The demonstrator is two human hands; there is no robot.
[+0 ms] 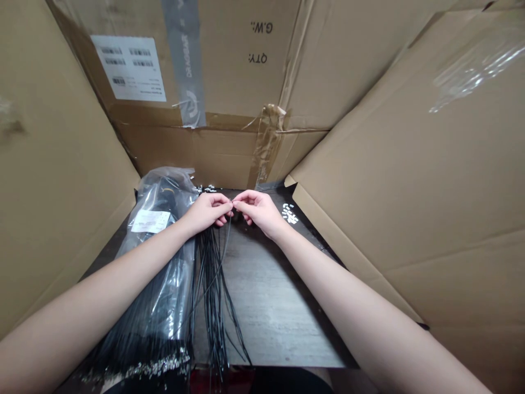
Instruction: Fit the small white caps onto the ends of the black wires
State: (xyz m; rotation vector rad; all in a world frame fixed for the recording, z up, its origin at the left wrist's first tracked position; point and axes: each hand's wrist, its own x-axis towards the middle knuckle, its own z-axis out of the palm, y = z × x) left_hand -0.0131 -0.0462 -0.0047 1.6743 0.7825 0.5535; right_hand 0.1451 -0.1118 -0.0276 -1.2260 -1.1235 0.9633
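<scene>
My left hand [212,210] pinches a thin black wire [227,241] near its upper end, and the rest of it trails down toward the table. Fingertip to fingertip with it, my right hand [256,210] is closed in a pinch at that same end; whatever small piece lies between its fingers is too small to make out. Below my left hand lies a loose bundle of black wires [211,306], running to the table's front edge. A clear plastic bag [164,273] full of similar black wires lies under my left forearm, its far ends pale and shiny.
Small white pieces [289,214] lie scattered right of my right hand, and more white pieces [207,189] lie behind my left hand. Cardboard walls [229,65] enclose the dark table [279,306] at the back and both sides. A white label [151,221] is on the bag.
</scene>
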